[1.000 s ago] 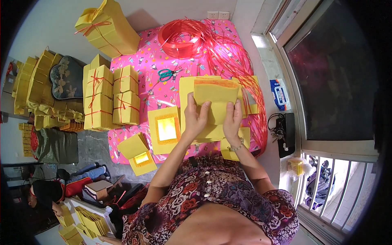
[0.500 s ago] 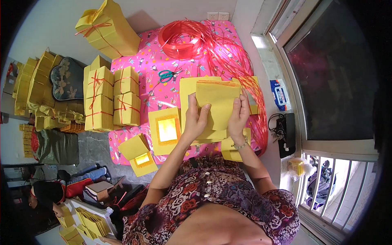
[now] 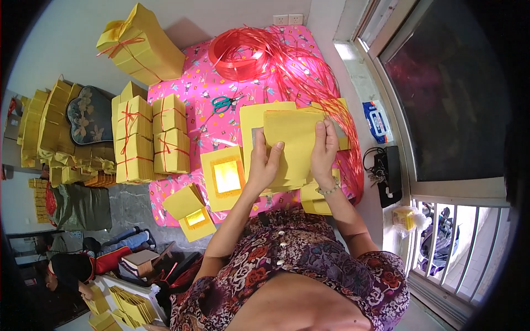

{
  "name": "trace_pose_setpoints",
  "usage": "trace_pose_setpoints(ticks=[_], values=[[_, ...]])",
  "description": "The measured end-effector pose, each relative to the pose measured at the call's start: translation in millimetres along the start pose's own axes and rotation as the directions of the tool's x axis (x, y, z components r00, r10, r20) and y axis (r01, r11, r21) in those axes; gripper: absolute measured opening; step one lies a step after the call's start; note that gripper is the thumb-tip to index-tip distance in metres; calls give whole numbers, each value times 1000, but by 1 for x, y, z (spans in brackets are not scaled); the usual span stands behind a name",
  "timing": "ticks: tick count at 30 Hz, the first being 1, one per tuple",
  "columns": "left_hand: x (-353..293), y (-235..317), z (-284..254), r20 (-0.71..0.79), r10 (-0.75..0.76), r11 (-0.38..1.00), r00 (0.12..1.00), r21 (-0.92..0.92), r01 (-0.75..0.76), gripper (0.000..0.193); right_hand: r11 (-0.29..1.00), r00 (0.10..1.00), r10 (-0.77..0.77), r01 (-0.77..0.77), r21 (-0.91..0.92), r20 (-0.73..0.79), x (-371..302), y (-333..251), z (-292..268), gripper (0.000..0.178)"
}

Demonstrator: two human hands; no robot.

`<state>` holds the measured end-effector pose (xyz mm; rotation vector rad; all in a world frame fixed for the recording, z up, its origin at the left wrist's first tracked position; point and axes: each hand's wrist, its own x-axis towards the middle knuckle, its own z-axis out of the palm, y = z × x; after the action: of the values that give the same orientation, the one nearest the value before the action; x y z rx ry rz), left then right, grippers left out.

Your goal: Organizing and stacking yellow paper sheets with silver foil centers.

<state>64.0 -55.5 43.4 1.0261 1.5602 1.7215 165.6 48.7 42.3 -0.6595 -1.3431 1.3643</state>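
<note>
In the head view, we cannot see the back of the yellow paper stack (image 3: 295, 138), and it hides part of the larger yellow sheets (image 3: 251, 113) beneath. Some fingers of the left hand (image 3: 265, 163) go behind the stack, so we do not make them out well. The hands are apart, half curled, and both grip the stack: the left one at its left edge, the right hand (image 3: 324, 150) at its right edge. The stack is between them, over the pink-covered tabletop (image 3: 199, 126).
</note>
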Motion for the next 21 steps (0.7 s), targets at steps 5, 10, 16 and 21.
trace_pose_setpoints(ticks=[5, 10, 16, 21], values=[[8, -12, -9, -55, 10, 998, 998, -66, -13, 32, 983, 977, 182, -183, -7, 109, 9, -10, 2, 21], [15, -8, -20, -8, -112, 975, 994, -192, 109, 47, 960, 947, 215, -160, -231, 239, 17, 9, -14, 29], [14, -6, -24, -51, -265, 932, 963, -270, 242, 44, 905, 795, 425, -360, -227, 433, 17, 14, -29, 30], [13, -12, -25, -57, -229, 951, 972, -226, 211, 47, 895, 823, 431, -339, -289, 370, 10, 11, -24, 33]])
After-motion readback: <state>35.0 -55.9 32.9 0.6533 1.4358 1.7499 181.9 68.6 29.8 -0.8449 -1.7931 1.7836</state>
